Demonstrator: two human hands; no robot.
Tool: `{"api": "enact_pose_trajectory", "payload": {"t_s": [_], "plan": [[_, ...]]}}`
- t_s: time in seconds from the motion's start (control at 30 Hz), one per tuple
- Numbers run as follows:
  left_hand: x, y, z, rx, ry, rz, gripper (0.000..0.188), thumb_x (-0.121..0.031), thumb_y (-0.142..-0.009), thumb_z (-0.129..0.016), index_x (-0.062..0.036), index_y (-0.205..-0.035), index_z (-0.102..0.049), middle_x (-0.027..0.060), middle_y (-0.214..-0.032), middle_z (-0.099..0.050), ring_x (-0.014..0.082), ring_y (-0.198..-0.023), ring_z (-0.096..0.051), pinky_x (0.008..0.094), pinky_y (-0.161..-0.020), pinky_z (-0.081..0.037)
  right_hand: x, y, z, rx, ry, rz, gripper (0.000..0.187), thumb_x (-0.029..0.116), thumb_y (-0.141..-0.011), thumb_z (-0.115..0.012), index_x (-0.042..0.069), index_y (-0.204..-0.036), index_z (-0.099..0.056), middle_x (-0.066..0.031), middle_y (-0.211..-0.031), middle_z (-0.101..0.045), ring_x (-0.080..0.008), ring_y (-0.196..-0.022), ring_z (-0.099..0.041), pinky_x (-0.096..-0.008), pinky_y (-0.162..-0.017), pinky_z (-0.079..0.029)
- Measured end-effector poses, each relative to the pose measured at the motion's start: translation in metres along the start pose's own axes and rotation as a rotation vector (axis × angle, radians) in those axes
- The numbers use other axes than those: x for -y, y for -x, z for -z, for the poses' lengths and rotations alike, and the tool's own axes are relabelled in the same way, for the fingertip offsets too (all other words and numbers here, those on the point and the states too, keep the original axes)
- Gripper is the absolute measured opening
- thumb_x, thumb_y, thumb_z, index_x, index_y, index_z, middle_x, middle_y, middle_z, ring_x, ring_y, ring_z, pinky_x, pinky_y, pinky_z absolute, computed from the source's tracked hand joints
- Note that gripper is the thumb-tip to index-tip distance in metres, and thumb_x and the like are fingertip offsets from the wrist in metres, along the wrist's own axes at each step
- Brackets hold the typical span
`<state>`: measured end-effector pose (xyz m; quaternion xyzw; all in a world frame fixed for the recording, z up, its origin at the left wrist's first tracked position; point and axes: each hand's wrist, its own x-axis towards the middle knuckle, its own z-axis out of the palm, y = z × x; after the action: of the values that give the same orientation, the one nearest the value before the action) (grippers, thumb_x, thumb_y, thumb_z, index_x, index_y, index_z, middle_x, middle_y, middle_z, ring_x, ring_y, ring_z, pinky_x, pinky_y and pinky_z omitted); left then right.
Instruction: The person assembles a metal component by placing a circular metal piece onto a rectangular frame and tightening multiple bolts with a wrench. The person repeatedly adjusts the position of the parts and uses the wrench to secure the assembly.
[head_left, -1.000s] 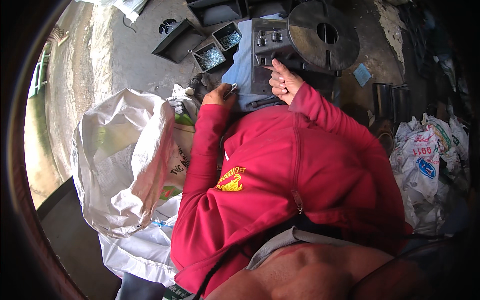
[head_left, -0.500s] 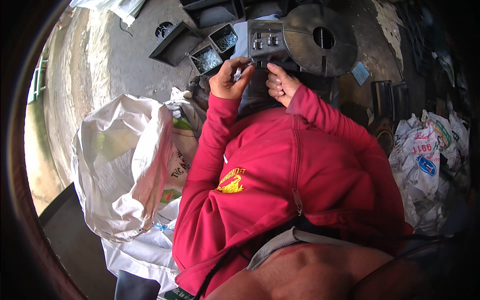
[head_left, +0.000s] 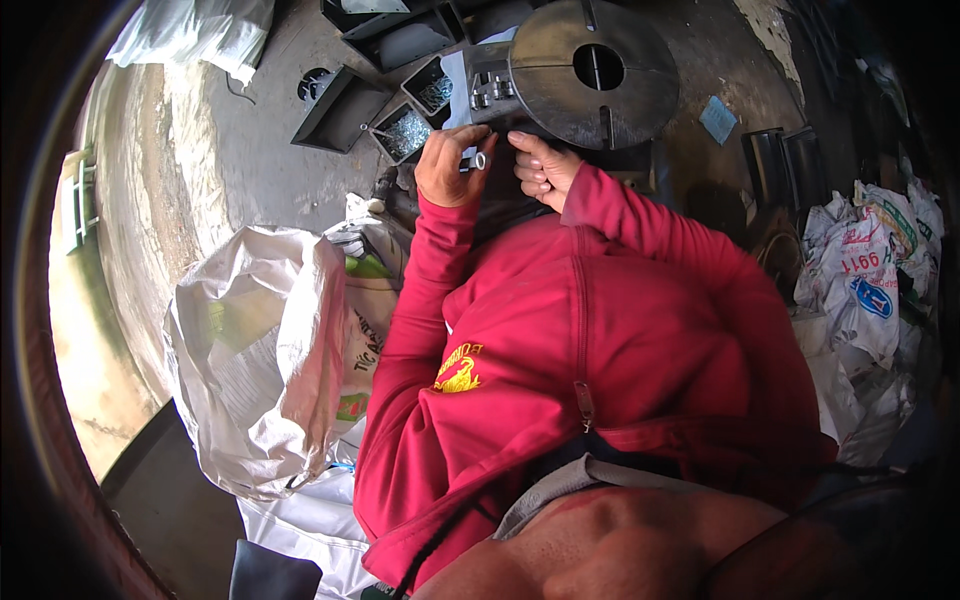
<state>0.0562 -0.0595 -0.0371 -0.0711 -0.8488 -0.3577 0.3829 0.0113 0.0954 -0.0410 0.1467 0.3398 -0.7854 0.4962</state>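
Jacket (head_left: pixel 670 340): dk red, w/ front zip (head_left: pixel 579 310)
Sleeves (head_left: pixel 650 228): lg., red
Emblem (head_left: pixel 459 374): yel. embroid., L side
Inner collar (head_left: pixel 572 478): grey

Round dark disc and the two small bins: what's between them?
Head view: pale blue fabric beside the small bins, then a dark plate carrying small metal fittings, up to the round disc.

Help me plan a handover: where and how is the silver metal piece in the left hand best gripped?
Pinch the silver metal piece by its exposed round end, probably best from the right, through the gap between the left hand and the right hand. That end juts toward this gap, while the left hand's fingers seem to hide part of the rest.
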Motion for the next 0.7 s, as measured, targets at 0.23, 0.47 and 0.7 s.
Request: {"api": "enact_pose_trajectory", "payload": {"t_s": [0.23, 0.47, 0.7], "plan": [[0.001, 0.004, -0.003, 0.032, -0.086, -0.102, 0.027, 0.002, -0.063, -0.073, -0.0059, -0.086, -0.062, 0.0066, -0.083, -0.063, 0.0235, -0.070, -0.060, 0.0314, -0.059, -0.046, -0.003, -0.007, 0.011, 0.047, 0.016, 0.024, 0.027, 0.028, -0.085, -0.065, 0.017, -0.071, -0.044, 0.0085, -0.053, -0.034, -0.0016, -0.042, -0.030, -0.0181, -0.038, -0.021], [-0.001, -0.007, 0.007, 0.196, -0.084, -0.085, 0.039, 0.008, -0.052, -0.068, -0.0068, -0.088, -0.063, 0.0068, -0.087, -0.064, 0.0228, -0.075, -0.062, 0.0308, -0.064, -0.049, -0.008, -0.013, 0.016, 0.065, 0.015, 0.026, 0.034, 0.030, -0.086, -0.064, 0.017, -0.064, -0.040, 0.0082, -0.050, -0.033, -0.0027, -0.040, -0.028, -0.0194, -0.038, -0.021], [0.000, 0.001, 0.003, 0.225, -0.133, -0.096, 0.037, 0.006, -0.053, -0.069, -0.0089, -0.087, -0.064, 0.0066, -0.090, -0.064, 0.0229, -0.078, -0.061, 0.0314, -0.066, -0.049, -0.010, -0.014, 0.014, 0.057, -0.003, 0.081, 0.032, 0.026, -0.086, -0.063, 0.018, -0.065, -0.041, 0.0078, -0.049, -0.036, -0.0019, -0.038, -0.031, -0.0184, -0.036, -0.021]]}}
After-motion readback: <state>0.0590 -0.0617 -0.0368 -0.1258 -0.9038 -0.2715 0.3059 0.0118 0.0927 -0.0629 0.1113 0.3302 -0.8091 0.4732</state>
